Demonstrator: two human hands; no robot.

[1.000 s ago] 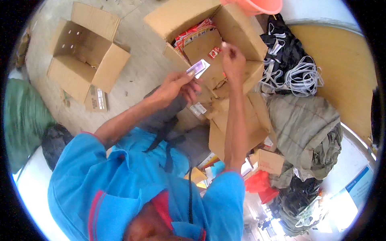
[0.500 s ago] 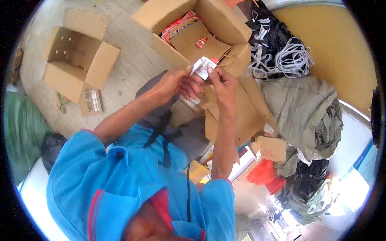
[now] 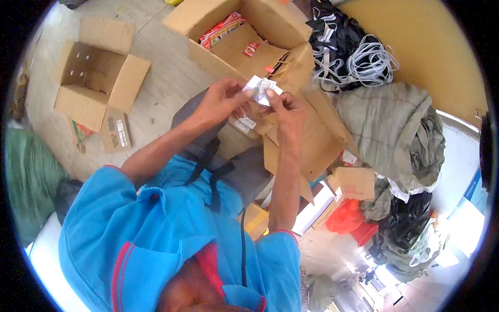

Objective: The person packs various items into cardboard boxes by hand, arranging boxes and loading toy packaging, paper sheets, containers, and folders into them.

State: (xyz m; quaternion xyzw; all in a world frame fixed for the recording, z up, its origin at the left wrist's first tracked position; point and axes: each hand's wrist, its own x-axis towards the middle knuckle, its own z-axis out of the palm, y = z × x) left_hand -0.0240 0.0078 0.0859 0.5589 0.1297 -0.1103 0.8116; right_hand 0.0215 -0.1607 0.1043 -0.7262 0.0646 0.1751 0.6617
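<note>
My left hand (image 3: 227, 101) and my right hand (image 3: 285, 108) meet in front of me above an open carton. Between them is a small silver-white packet (image 3: 262, 90) with fine printing I cannot read. The left fingers pinch its left side, while the right thumb presses on its lower right side. Just beyond the hands stands a large cardboard box (image 3: 210, 61), its flaps spread, with red and white printed packs (image 3: 222, 30) and a loose cardboard sheet (image 3: 249, 56) inside. Under my right forearm lies another open carton (image 3: 317, 138).
To the left is a smaller open box (image 3: 80, 106) with a flat brown carton (image 3: 116, 131) beside it. On the right lie a coiled white cord (image 3: 371, 62), a grey-green sack (image 3: 387, 130) and a red plastic item (image 3: 345, 216). A green sack (image 3: 34, 182) stands far left.
The packet has turned between my fingers and shows a broader shiny face. My left hand has shifted slightly left and up. The whole view has moved a little.
</note>
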